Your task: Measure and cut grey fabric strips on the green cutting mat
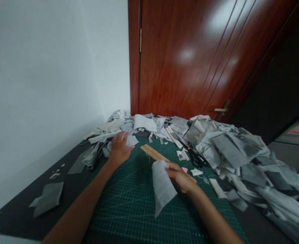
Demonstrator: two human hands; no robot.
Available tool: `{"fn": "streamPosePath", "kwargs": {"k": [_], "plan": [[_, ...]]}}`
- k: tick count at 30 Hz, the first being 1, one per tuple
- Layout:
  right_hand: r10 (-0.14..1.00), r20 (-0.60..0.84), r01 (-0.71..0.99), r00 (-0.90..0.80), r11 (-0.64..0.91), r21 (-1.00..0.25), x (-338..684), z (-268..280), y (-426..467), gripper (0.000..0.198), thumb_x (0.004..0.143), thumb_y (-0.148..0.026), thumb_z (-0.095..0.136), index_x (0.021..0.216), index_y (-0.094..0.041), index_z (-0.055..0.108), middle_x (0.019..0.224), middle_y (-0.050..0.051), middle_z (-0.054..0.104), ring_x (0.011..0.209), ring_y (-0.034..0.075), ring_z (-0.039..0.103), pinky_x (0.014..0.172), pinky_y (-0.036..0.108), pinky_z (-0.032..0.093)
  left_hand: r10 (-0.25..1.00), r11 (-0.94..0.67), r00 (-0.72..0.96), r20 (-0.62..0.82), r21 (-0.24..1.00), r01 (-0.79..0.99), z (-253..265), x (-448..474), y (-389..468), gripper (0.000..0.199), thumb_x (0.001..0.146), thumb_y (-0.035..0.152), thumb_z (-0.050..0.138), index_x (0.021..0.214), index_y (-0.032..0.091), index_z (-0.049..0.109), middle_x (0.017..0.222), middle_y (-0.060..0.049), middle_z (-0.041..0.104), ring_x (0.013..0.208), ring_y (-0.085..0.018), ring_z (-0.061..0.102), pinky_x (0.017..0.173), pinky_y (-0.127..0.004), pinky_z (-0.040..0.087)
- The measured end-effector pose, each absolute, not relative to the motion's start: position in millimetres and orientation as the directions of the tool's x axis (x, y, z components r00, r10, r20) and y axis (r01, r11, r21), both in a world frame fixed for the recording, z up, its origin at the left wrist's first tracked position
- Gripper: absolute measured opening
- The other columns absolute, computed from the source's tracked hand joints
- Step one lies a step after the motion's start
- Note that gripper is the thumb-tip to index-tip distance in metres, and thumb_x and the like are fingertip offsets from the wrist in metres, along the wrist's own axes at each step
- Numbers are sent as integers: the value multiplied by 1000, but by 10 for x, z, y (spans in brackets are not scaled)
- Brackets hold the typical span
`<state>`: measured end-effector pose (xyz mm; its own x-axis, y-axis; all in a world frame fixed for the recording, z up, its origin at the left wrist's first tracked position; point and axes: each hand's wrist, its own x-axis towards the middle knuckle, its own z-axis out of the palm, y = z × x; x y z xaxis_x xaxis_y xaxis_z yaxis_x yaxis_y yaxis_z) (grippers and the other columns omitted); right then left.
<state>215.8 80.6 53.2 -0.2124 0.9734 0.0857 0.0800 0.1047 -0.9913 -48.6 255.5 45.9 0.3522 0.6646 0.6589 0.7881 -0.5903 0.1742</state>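
My right hand (178, 176) pinches the upper edge of a thin white fabric piece (162, 186), which hangs down over the green cutting mat (129, 203). Farther forward and to the left, my left hand (120, 149) is open with its fingers spread. It is over a pale fabric scrap (132, 141) at the mat's far edge; whether it touches the scrap I cannot tell. A wooden ruler (154, 153) lies slantwise on the mat, partly hidden behind the held piece and my right hand.
Black-handled scissors (197, 158) rest right of the ruler. Heaps of grey and white fabric scraps (230, 149) line the back and right side. Folded grey cloth (49, 198) lies at the left on the dark table (19, 217). A wooden door (179, 67) stands behind.
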Motion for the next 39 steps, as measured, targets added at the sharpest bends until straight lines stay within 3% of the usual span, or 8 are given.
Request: {"fn": "streamPosePath", "kwargs": {"k": [2,5,12,20,24,30,36,39], "plan": [[974,35,518,-224,149,-842,2265,478,855,39,98,-47,48,95,-17,72,98,11,77,90,27,71,84,39,54,619,-741,631,468,80,667,401,-491,2570,57,100,45,51,153,25,45,153,-9,52,143,-29,46,120,-44,35],[981,22,710,-193,156,-686,2427,415,887,30,98,-38,49,97,-16,69,106,14,75,100,29,68,95,42,48,684,-716,676,276,75,694,252,-573,2635,46,102,44,48,143,27,59,146,-7,60,138,-28,52,117,-43,40],[929,-39,681,-368,241,-691,2481,495,806,15,91,-30,65,100,-21,72,96,3,75,92,22,69,87,31,50,824,-448,378,422,75,891,167,-507,2582,54,104,40,41,147,8,52,163,-26,33,155,-48,14,119,-70,17],[945,216,348,-246,294,-890,2420,526,832,42,101,-56,51,111,-21,72,102,5,73,91,21,68,80,31,51,383,-916,917,114,176,361,170,34,2212,57,106,47,41,159,25,38,165,-6,38,156,-25,26,126,-44,22],[974,41,676,-221,183,-714,2481,397,892,41,104,-48,43,97,-18,70,89,5,73,79,21,67,72,31,51,575,-818,807,134,68,572,147,-78,2269,55,103,45,47,153,21,47,162,-9,44,152,-26,36,124,-40,27],[984,-3,849,-181,155,-504,2408,413,836,22,93,-36,64,105,-18,69,108,11,76,101,28,69,84,33,46,779,-601,567,267,60,797,246,-287,2361,51,104,42,44,143,11,55,156,-24,46,151,-45,29,116,-66,29],[998,23,978,62,-57,-203,2372,595,800,31,98,-49,58,101,-21,70,103,12,77,97,28,71,78,32,45,545,-827,775,320,359,433,332,-28,2110,54,97,45,61,146,23,55,157,-11,48,148,-31,39,121,-48,34],[983,67,979,173,-165,-119,2421,611,812,27,103,-34,48,110,-17,68,114,18,72,107,31,68,86,37,46,381,-895,892,245,339,289,309,121,1877,74,91,43,72,156,29,41,159,-8,46,148,-30,39,121,-49,34]]}}
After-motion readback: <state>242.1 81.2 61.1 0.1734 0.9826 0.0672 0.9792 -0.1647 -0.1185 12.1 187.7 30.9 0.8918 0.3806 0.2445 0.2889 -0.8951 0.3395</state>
